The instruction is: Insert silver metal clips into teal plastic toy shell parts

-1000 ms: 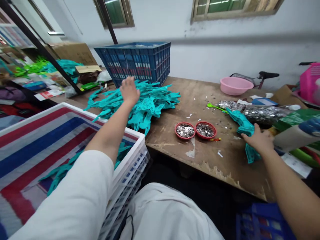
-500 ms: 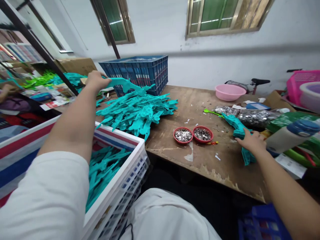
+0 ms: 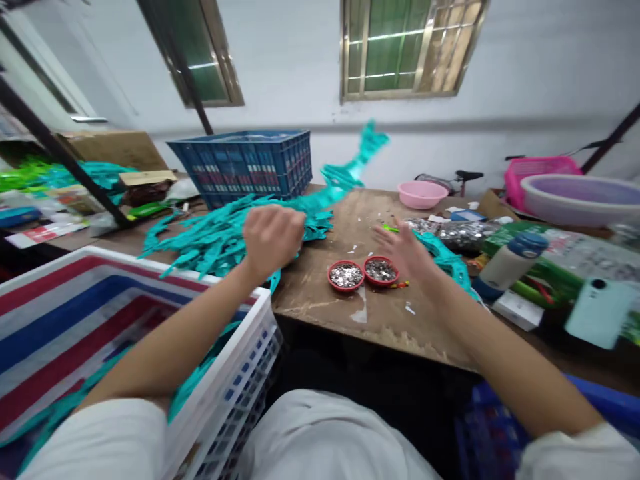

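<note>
My left hand is closed around one end of a long turquoise plastic piece, which slants up to the right and is blurred by motion. Behind and below that hand spreads a pile of similar turquoise pieces on the wooden table. My right hand, fingers stretched and apart, hovers over the table with nothing in it. Just left of it are two red bowls of small shiny metal parts, a left bowl and a right bowl. A turquoise stack lies partly hidden behind my right wrist.
A white crate with a striped lining stands at the left, turquoise pieces inside. Behind the pile sits a blue crate. To the right are a bottle, a phone, bags of metal parts and a pink basin.
My left hand has moved right, swinging a turquoise piece up from the pile. My right hand has come off the turquoise stack and moved left toward the bowls. The view has turned right.
</note>
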Demonstrator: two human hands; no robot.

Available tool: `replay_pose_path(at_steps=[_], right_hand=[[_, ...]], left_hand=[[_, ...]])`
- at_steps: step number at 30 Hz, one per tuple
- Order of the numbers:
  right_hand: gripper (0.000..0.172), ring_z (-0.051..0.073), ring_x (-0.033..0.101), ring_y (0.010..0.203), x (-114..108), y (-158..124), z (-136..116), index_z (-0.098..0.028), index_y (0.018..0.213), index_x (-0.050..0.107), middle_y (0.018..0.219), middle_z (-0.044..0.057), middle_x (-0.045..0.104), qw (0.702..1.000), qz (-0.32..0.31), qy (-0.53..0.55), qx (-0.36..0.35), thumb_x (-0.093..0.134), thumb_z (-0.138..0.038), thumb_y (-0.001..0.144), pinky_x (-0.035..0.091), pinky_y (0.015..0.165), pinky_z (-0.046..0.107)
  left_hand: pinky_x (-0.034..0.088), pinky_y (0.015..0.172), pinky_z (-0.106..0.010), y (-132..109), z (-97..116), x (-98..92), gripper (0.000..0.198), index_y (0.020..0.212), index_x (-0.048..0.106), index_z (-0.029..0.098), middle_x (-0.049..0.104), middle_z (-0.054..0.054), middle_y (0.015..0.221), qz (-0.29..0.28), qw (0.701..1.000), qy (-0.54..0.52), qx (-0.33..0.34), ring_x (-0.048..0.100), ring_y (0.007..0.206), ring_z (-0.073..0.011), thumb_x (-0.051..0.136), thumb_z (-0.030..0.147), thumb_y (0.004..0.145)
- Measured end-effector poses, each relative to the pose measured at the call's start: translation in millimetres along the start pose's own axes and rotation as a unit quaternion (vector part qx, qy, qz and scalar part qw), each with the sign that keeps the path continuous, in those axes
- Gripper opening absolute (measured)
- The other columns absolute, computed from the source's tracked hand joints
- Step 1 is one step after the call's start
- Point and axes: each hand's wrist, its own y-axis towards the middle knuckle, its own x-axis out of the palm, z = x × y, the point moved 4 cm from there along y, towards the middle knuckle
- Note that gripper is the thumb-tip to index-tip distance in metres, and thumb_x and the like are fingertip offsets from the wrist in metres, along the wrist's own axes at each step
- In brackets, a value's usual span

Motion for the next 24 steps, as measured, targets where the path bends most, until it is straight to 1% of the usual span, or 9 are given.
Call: replay_pose_path(at_steps=[2, 4, 8, 12, 16, 18, 20, 22, 24], right_hand=[[0.085, 0.038, 0.081, 0.163, 47.0, -4.4, -19.3, -0.040, 0.145, 0.072, 0.168, 0.010, 0.087, 0.991, -0.009, 0.118, -0.056, 0.094, -0.102, 0.091, 0.071, 0.133, 0.064], [0.078, 0.035, 0.091, 0.135, 59.4, -6.8, -28.2, -0.036, 0.133, 0.070, 0.139, 0.006, 0.094, 0.987, 0.027, 0.144, -0.070, 0.108, -0.086, 0.086, 0.079, 0.114, 0.057], [0.067, 0.024, 0.083, 0.081, 12.7, -17.8, -24.3, -0.032, 0.116, 0.066, 0.092, -0.002, 0.083, 0.995, 0.066, 0.054, -0.049, 0.113, -0.068, 0.083, 0.076, 0.077, 0.041], [0.056, 0.021, 0.073, 0.068, -37.6, -33.2, -0.8, -0.029, 0.114, 0.070, 0.083, -0.001, 0.078, 0.998, 0.008, -0.049, 0.045, 0.112, -0.056, 0.088, 0.067, 0.063, 0.036], [0.041, 0.023, 0.073, 0.068, -59.9, -41.1, 30.0, -0.027, 0.121, 0.077, 0.083, 0.001, 0.078, 0.977, -0.059, -0.079, 0.191, 0.106, -0.048, 0.100, 0.062, 0.058, 0.032], [0.047, 0.024, 0.074, 0.067, -61.9, -46.2, 48.9, -0.028, 0.120, 0.081, 0.082, 0.001, 0.079, 0.954, -0.109, -0.094, 0.265, 0.111, -0.055, 0.096, 0.062, 0.057, 0.033], [0.058, 0.023, 0.075, 0.068, -56.2, -54.1, 70.5, -0.030, 0.116, 0.084, 0.081, -0.001, 0.080, 0.925, -0.172, -0.103, 0.323, 0.118, -0.065, 0.085, 0.065, 0.060, 0.034], [0.063, 0.022, 0.076, 0.069, -45.0, -62.4, 92.6, -0.031, 0.112, 0.084, 0.081, -0.003, 0.080, 0.898, -0.231, -0.109, 0.358, 0.117, -0.074, 0.080, 0.067, 0.066, 0.035], [0.054, 0.022, 0.075, 0.071, -34.1, -66.1, 111.1, -0.030, 0.108, 0.082, 0.085, -0.001, 0.084, 0.877, -0.274, -0.154, 0.364, 0.106, -0.076, 0.091, 0.066, 0.071, 0.036]], left_hand=[[0.054, 0.095, -0.050, -11.6, 72.8, 4.8, 0.030, 0.124, 0.091, 0.027, 0.093, -0.009, 0.110, 0.044, 0.993, -0.043, 0.098, 0.085, 0.110, -0.0299, 0.062, 0.019, 0.130], [0.057, 0.095, -0.049, -21.0, 122.3, 4.6, 0.025, 0.136, 0.093, 0.025, 0.096, -0.009, 0.121, 0.045, 0.984, -0.079, 0.152, 0.087, 0.115, -0.0292, 0.070, 0.019, 0.128], [0.063, 0.103, -0.050, -42.8, 171.7, -7.3, 0.029, 0.138, 0.094, 0.019, 0.095, -0.014, 0.139, -0.023, 0.939, -0.182, 0.291, 0.087, 0.128, -0.0323, 0.073, 0.036, 0.130], [0.066, 0.105, -0.047, -61.5, 181.1, -15.4, 0.025, 0.125, 0.095, 0.021, 0.095, -0.009, 0.134, -0.015, 0.895, -0.238, 0.378, 0.088, 0.128, -0.0288, 0.071, 0.020, 0.127], [0.065, 0.127, -0.052, -60.6, 172.2, 14.7, 0.034, 0.149, 0.092, 0.024, 0.092, -0.012, 0.158, -0.060, 0.903, -0.258, 0.338, 0.084, 0.153, -0.0325, 0.070, 0.013, 0.126], [0.059, 0.140, -0.063, -55.4, 166.5, 38.8, 0.056, 0.179, 0.078, 0.031, 0.082, -0.015, 0.179, -0.129, 0.918, -0.267, 0.263, 0.074, 0.172, -0.0387, 0.069, 0.016, 0.125], [0.059, 0.139, -0.072, -54.1, 165.6, 61.2, 0.075, 0.196, 0.061, 0.033, 0.079, -0.021, 0.183, -0.237, 0.917, -0.252, 0.198, 0.073, 0.173, -0.0461, 0.067, 0.019, 0.123], [0.068, 0.125, -0.069, -61.0, 171.8, 77.0, 0.082, 0.202, 0.054, 0.028, 0.087, -0.027, 0.164, -0.376, 0.878, -0.234, 0.181, 0.085, 0.153, -0.0486, 0.064, 0.017, 0.121], [0.073, 0.106, -0.056, -73.6, 180.5, 85.1, 0.085, 0.204, 0.052, 0.023, 0.093, -0.028, 0.142, -0.504, 0.811, -0.230, 0.187, 0.094, 0.128, -0.0450, 0.060, 0.011, 0.120]])
